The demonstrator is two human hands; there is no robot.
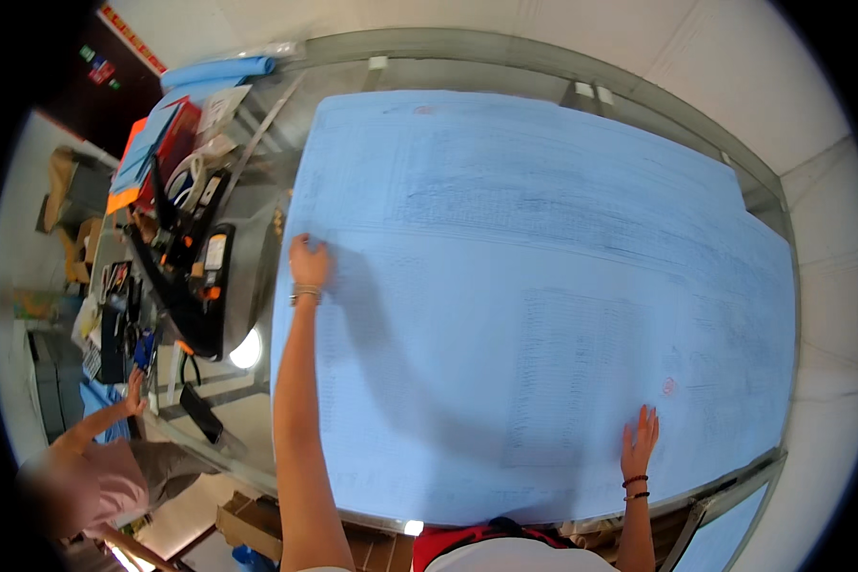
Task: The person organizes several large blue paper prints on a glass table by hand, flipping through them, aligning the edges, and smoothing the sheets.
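A large blue paper sheet (448, 334) with faint printed lines, tables and small red marks lies spread over the glass-topped table. My left hand (308, 265) rests on it close to its left edge, thumb and forefinger apart; the other fingers are partly hidden. Farther right and nearer to me, my right hand (642, 443) lies flat with fingers stretched out, below a red mark on the paper. Neither hand shows anything held.
Left on the table are a black tool with long arms (176, 286), white tape rolls (186, 181), red and blue folders (157, 143) and a rolled blue sheet (219, 70). A co-worker (114, 481) stands at lower left. Cardboard boxes (248, 524) sit below the table.
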